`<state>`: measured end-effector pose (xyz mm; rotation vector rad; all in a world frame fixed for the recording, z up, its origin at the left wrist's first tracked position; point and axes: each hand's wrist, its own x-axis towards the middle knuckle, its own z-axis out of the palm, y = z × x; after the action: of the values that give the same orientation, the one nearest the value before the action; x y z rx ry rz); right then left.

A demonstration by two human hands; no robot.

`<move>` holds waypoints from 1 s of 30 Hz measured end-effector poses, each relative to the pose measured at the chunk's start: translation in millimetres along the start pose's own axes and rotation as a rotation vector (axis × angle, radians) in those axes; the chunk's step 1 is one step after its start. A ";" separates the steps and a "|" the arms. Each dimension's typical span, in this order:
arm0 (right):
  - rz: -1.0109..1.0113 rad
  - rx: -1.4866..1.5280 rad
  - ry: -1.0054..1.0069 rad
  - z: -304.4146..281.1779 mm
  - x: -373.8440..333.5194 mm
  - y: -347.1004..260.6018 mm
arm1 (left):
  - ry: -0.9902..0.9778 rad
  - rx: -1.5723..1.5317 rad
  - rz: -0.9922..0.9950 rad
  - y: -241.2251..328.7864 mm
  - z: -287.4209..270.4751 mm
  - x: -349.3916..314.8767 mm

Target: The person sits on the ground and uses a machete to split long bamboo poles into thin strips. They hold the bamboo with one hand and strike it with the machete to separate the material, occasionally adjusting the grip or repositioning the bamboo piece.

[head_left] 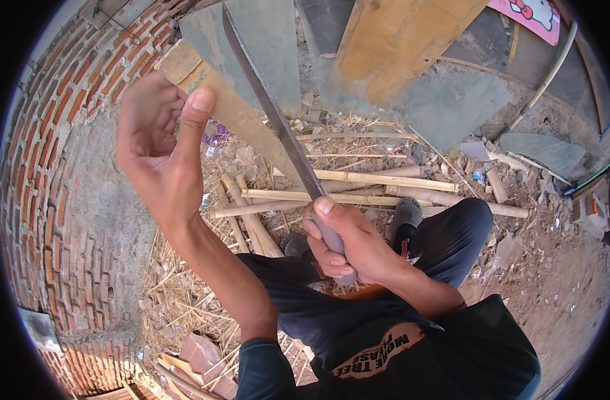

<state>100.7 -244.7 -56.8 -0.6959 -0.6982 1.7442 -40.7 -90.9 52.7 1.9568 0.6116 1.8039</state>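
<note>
Your right hand (341, 240) is closed around the grip of a machete (273, 110), whose blade slants up and to the left; your left hand (163, 137) has its thumb on the strip (241, 117), its other fingers loosely curled, and whether they truly grip it cannot be told. The strip is up in front of you, over the ground, passing behind the blade, its lower end hidden there. As for how far along you are, the strip is already a flat length, probably split earlier from something rounder; a line crosses it near its upper end, though whether that is a cut is unclear. The blade overlaps it in view without visibly biting in, so the trimming looks unfinished, and how much remains cannot be judged. Faint marks on the blade near your grip are too small to read. Your shirt (478, 357) carries bold dark lettering on a brown patch. Past your boots (406, 219), several poles (358, 199) lie crossed on the ground among straw (178, 280) and rubble. Along the ground's left edge rises a brick wall (55, 220); at its far edge lie grey sheets (251, 60) and a brown board (401, 40), and toward its far right corner a pink panel (533, 19) bears a cartoon figure.
</note>
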 end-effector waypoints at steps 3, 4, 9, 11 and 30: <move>0.064 -0.064 0.101 -29.8 7.8 40.4 | 0.002 0.035 -0.016 -3.5 -12.9 -0.4; 0.161 -0.023 0.166 -45.3 8.7 56.7 | 0.007 0.016 -0.031 -3.5 -17.7 -1.6; 0.459 0.134 0.319 -156.6 -17.1 157.3 | -0.031 -0.098 -0.055 -6.9 -41.4 -11.9; 0.488 0.090 0.328 -166.2 -22.6 162.6 | -0.042 -0.157 -0.031 -13.1 -43.8 -15.7; 0.202 -0.246 0.332 -116.5 -12.3 148.0 | 0.079 -0.616 -0.163 -9.3 10.6 -14.2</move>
<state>99.0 -279.7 -242.3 -1.2296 -0.6323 1.6813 -31.5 -91.5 34.9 1.3880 0.1887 1.7093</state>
